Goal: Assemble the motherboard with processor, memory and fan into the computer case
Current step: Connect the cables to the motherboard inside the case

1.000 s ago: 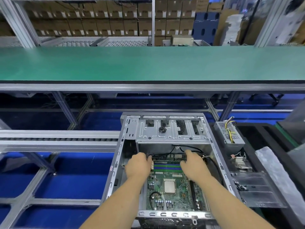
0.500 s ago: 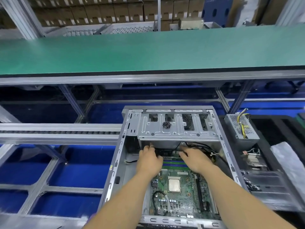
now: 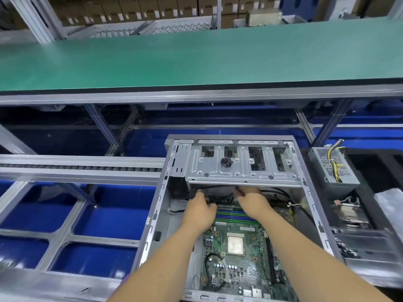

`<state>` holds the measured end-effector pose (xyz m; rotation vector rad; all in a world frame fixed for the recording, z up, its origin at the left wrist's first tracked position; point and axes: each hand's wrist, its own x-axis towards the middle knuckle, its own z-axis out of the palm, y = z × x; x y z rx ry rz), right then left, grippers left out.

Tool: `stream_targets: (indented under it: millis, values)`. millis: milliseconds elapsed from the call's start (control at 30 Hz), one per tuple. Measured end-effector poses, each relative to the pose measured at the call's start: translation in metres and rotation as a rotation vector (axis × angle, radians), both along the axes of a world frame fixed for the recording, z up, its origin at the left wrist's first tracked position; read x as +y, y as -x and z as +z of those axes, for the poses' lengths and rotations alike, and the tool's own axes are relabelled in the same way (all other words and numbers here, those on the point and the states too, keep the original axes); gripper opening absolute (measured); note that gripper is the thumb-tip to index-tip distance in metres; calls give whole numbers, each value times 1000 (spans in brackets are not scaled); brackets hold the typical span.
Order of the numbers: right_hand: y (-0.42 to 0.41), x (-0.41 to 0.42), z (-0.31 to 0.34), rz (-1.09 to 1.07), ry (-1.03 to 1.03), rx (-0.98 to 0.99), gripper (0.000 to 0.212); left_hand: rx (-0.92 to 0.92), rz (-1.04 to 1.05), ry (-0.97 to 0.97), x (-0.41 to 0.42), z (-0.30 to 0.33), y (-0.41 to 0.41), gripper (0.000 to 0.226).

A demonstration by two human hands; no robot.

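Observation:
The open grey computer case (image 3: 157,214) lies flat in front of me. The green motherboard (image 3: 239,267) sits inside it, with the bare silver processor (image 3: 235,244) at its middle and memory sticks (image 3: 233,215) across its far part. My left hand (image 3: 200,211) and my right hand (image 3: 253,202) lie palm down at the board's far edge, under the case's metal drive cage (image 3: 242,168). Their fingertips reach into the shadow among black cables (image 3: 281,191). What the fingers hold is hidden. The heatsink fan (image 3: 351,214) lies outside the case, on the right.
A grey power supply (image 3: 333,168) with yellow wires stands right of the case in a black tray (image 3: 370,243). A clear plastic bag (image 3: 390,205) lies further right. A green conveyor belt (image 3: 196,62) runs across behind. A roller rail (image 3: 76,168) and a blue floor are on the left.
Both hands have slid further away along the motherboard, deeper under the drive cage. My head has tilted down and come closer to the case.

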<state>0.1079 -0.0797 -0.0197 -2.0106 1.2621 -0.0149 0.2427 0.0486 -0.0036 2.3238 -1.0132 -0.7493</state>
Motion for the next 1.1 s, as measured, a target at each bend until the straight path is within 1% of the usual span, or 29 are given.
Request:
stream_targets:
  millis: [33,100,200,267,300,367,467,533,567,633,733,833,933,1033,1100]
  values:
    - [-2,-1,1,31,-24,0,33,-28,-25,7,0,0,1,21]
    - [-6,-3,5,135,-35,90,41,-84,-82,7,0,-1,5,24]
    - [-17,-7,10,199,26,188,40,-117,-97,11,-1,-2,6,21]
    - [-21,-7,10,185,71,261,28,-137,-102,16,-2,-3,4,24]
    - [-21,-7,9,161,99,296,23,-140,-115,17,-2,-4,4,30]
    - [-22,-3,8,94,142,326,26,-138,-149,11,-1,-5,5,43]
    - [-30,0,7,60,154,313,26,-133,-208,5,0,-5,8,43]
    - [-36,1,8,56,154,282,22,-125,-242,-6,1,-3,10,52]
    - [-39,2,9,92,167,296,20,-122,-238,-6,1,-2,10,54]
    - [-42,4,11,173,161,327,20,-119,-206,6,1,-2,10,48]
    - [-40,6,11,270,141,298,18,-126,-197,0,1,0,10,32]
    - [-36,8,12,298,147,287,3,-175,-245,-4,0,1,11,28]
    - [-34,7,17,255,123,247,21,-209,-244,7,0,1,10,33]
    - [-26,7,20,276,94,211,35,-208,-236,12,0,2,10,36]
    - [-17,9,26,299,140,223,41,-201,-231,12,-1,1,10,34]
